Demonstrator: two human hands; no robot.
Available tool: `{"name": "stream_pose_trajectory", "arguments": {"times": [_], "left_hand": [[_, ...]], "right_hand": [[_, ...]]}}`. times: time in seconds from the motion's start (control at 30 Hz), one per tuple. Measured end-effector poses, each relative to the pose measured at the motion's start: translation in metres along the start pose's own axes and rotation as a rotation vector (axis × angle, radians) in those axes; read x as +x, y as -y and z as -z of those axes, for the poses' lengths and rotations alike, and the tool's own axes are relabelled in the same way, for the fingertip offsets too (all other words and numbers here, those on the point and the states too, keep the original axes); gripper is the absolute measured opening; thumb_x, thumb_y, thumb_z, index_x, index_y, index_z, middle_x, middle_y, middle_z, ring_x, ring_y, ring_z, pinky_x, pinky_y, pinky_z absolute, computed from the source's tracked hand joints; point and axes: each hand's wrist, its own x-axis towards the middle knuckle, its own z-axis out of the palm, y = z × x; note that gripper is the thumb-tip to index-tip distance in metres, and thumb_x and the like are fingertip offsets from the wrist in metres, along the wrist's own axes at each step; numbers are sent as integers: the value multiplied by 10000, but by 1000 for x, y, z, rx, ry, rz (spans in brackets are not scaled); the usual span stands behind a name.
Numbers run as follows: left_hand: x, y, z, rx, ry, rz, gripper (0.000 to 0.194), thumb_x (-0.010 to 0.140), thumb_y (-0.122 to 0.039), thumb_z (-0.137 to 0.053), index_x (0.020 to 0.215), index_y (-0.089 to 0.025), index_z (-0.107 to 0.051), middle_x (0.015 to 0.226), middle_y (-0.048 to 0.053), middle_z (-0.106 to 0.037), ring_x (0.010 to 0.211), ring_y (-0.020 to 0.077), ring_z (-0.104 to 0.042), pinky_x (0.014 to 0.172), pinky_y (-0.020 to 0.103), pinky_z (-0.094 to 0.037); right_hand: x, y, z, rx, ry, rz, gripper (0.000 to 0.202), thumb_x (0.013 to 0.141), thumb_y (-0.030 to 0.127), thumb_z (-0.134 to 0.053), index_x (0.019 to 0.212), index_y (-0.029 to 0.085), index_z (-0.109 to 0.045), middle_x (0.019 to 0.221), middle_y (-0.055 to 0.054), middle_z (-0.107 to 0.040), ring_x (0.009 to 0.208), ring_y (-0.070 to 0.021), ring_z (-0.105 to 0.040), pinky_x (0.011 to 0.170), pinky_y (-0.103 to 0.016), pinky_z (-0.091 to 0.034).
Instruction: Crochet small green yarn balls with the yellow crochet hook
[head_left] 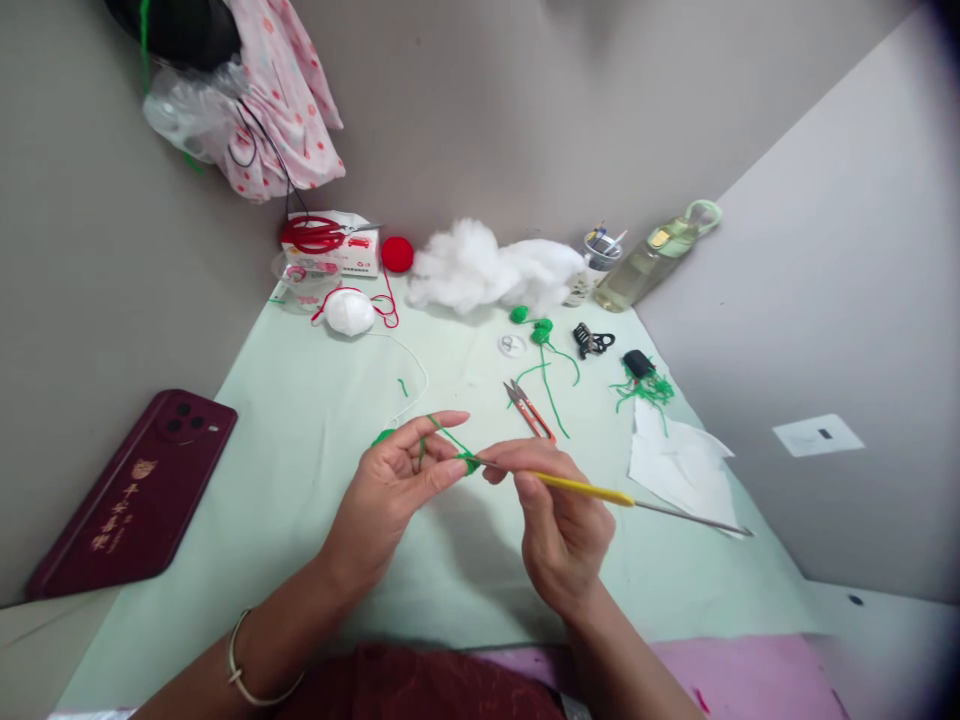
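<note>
Between the thumb and fingers of my left hand (397, 475) is a small piece of green crochet work (469, 463). A strand of green yarn (450, 437) runs from it up over the raised index finger. My right hand (562, 520) grips a crochet hook (585, 488) with a yellow handle, its long metal end pointing right. The hook's other tip meets the green piece, and I cannot tell whether it is inside a stitch. Partly hidden behind my left hand is a green yarn ball (383, 437).
Orange-handled thread snips (534, 412) lie beyond my hands, near green crocheted pieces (541, 331) and a black hair claw (592, 341). White stuffing (487, 270), a white yarn ball (349, 312) and a bottle (652, 262) stand at the back. A phone (139, 490) is left, paper (679, 460) right.
</note>
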Motion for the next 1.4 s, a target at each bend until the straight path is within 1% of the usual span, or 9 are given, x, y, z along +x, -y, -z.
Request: {"name": "stream_pose_trajectory", "arguments": {"times": [0.23, 0.53, 0.7, 0.8, 0.93, 1.03, 1.17, 1.3, 1.4], "left_hand": [[-1, -1, 1, 46, -22, -13, 297, 802, -347, -912, 1086, -300, -838, 840, -33, -669, 761, 113, -582, 778, 253, -450], [-4, -8, 0, 178, -50, -42, 178, 802, -306, -896, 955, -244, -831, 811, -36, -662, 711, 107, -529, 770, 272, -429], [-4, -6, -5, 75, 25, 1, 448, 815, -335, -900, 1239, -276, -769, 808, -42, -658, 738, 110, -537, 763, 259, -422], [-3, -4, -7, -137, 108, 135, 554, 836, -363, -884, 1351, -241, -719, 704, -70, -555, 619, 73, -419, 709, 238, -396], [1, -4, -5, -278, 108, 203, 447, 864, -316, -853, 1287, -198, -771, 568, -114, -374, 553, 68, -253, 784, 252, -430], [3, -4, -4, -228, 81, 122, 388, 842, -297, -868, 1220, -238, -805, 673, -62, -520, 656, 89, -440, 842, 264, -443], [1, 1, -9, -134, 58, 59, 373, 834, -336, -876, 1197, -273, -813, 907, -4, -666, 864, 132, -573, 852, 249, -452], [-1, 4, -12, -150, 16, 78, 436, 834, -319, -880, 1258, -272, -790, 719, -60, -566, 613, 69, -398, 648, 198, -392], [1, 2, -11, -282, 52, 215, 408, 828, -306, -869, 1218, -199, -815, 560, -108, -371, 534, 61, -248, 689, 202, -437]], "right_hand": [[4, 5, -2, 91, -53, -39, 260, 1063, 132, -497, 1087, 239, -732, 943, -36, -771, 781, -155, -705, 708, -319, -601], [3, 3, 4, -41, 62, 73, 242, 1042, 85, -513, 1122, 207, -707, 959, -53, -778, 925, -177, -740, 818, -337, -616], [-6, 1, 2, -371, 67, 252, 286, 1009, 81, -576, 1192, 240, -727, 1028, -83, -782, 914, -201, -753, 750, -326, -640], [-9, -1, -1, -504, 55, 349, 340, 988, 74, -609, 1234, 265, -743, 1078, -94, -777, 956, -217, -755, 761, -335, -643], [-3, 1, -1, -105, -90, 34, 286, 1037, 105, -539, 1142, 258, -757, 910, -42, -759, 824, -176, -714, 722, -321, -612], [5, 3, -3, 123, -116, -129, 242, 1047, 150, -557, 1045, 258, -774, 863, -20, -747, 751, -155, -674, 688, -309, -589], [6, 1, -9, 51, -68, -109, 248, 1024, 119, -587, 1059, 262, -787, 932, -31, -789, 764, -153, -694, 674, -290, -599], [-5, -4, -11, -236, -6, 124, 392, 985, 56, -618, 1272, 286, -753, 1095, -75, -789, 978, -205, -749, 791, -326, -637], [-8, -7, -6, -292, -4, 160, 405, 981, 66, -627, 1298, 287, -750, 1115, -88, -784, 992, -220, -747, 813, -348, -633]]}}
